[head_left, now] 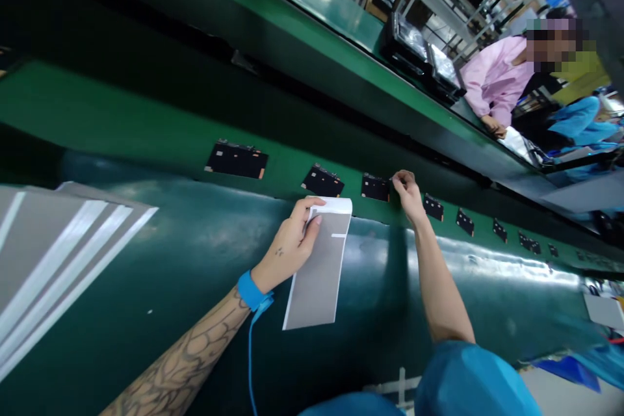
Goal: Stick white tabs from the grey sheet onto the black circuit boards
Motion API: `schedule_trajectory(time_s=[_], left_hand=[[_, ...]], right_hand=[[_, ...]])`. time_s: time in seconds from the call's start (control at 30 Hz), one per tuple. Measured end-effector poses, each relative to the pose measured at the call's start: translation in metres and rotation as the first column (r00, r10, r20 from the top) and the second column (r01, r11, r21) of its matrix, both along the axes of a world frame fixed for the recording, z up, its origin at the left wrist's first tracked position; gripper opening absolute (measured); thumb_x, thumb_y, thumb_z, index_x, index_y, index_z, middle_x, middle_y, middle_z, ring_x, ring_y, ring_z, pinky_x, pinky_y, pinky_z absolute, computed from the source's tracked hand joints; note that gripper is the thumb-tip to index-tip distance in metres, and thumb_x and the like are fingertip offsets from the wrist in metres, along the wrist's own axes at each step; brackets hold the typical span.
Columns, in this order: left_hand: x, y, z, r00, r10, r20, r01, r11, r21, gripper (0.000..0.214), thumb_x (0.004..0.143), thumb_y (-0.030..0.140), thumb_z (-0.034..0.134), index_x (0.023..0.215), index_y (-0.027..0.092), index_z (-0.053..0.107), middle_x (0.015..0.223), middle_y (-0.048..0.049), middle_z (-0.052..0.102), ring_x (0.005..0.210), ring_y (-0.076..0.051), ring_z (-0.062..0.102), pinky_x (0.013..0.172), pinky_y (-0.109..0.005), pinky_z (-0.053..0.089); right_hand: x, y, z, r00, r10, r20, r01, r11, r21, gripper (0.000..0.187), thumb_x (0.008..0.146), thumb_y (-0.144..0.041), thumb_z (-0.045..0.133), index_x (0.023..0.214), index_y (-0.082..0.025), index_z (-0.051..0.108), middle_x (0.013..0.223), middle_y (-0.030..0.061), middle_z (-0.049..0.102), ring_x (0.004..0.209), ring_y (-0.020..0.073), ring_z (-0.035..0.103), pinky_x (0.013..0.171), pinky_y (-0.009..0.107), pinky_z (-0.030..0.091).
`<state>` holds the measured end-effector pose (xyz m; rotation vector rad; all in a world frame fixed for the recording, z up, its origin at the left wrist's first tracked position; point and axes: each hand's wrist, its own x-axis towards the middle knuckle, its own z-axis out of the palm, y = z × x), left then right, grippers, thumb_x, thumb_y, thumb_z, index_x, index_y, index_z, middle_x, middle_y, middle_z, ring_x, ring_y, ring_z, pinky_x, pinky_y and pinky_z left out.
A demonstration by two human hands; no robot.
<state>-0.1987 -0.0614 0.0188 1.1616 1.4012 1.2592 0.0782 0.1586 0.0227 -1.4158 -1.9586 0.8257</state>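
My left hand (292,240) grips a grey sheet with white edges (319,279) near its top, thumb in front, and the white top edge curls over. A blue band with a cord (254,292) circles my left wrist. Further right, my right hand (408,194) reaches onto the green strip, fingertips pinched together at the right end of a flat black board (375,187). Whatever those fingertips hold is too small to make out. Just left of that board lies another black board (322,181), and one more black board (433,207) is right of my right hand.
A fanned stack of grey sheets (58,253) lies at the left. Another black board (236,160) rests on the green strip (121,104), with several more trailing right. Black trays (409,45) stand on the raised ledge; a person in pink (502,71) sits beyond it.
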Motion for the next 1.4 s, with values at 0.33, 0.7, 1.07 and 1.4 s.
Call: schedule_trajectory(time_s=[0.33,0.7,1.07,1.4], left_hand=[[-0.002,-0.002,0.000,1.000,0.000,-0.027,-0.002,0.999,-0.045,0.026,0.109,0.034,0.050,0.131,0.021,0.057,0.066,0.0082,0.035,0.052,-0.014,0.038,0.053,-0.027,0.027],[-0.002,-0.001,-0.004,0.998,0.003,-0.056,-0.003,1.000,-0.008,0.026,0.109,0.034,0.051,0.130,0.019,0.059,0.065,0.0085,0.035,0.051,-0.013,0.035,0.052,-0.027,0.024],[0.001,0.003,-0.007,0.998,0.001,-0.070,0.004,0.998,0.062,0.025,0.109,0.028,0.052,0.132,0.018,0.058,0.075,0.0033,0.062,0.056,-0.014,0.051,0.057,-0.026,0.035],[0.000,0.003,-0.003,0.993,-0.020,-0.117,0.040,0.984,0.172,0.039,0.107,0.013,0.044,0.144,0.020,0.054,0.094,-0.0042,0.073,0.094,-0.022,0.076,0.090,-0.034,0.057]], right_hand=[[0.025,0.025,-0.024,0.964,0.130,0.232,-0.136,0.991,0.007,0.048,0.099,-0.068,0.054,0.099,-0.022,0.070,0.125,0.0144,0.060,0.126,0.0313,0.057,0.121,0.051,0.038],[0.025,0.015,-0.027,0.992,-0.030,0.125,0.006,0.983,0.184,0.029,0.099,-0.049,0.062,0.108,-0.021,0.058,0.110,0.0083,0.060,0.103,0.0237,0.056,0.101,0.042,0.046],[-0.106,-0.142,0.025,0.951,0.306,0.053,-0.307,0.899,0.313,0.014,0.102,-0.032,0.071,0.115,-0.029,0.076,0.111,0.0059,0.068,0.108,0.0249,0.063,0.097,0.044,0.047],[-0.123,-0.156,0.016,0.975,0.223,0.024,-0.220,0.933,0.285,0.010,0.101,-0.026,0.071,0.107,-0.031,0.078,0.106,0.0042,0.068,0.102,0.0249,0.065,0.096,0.048,0.048]])
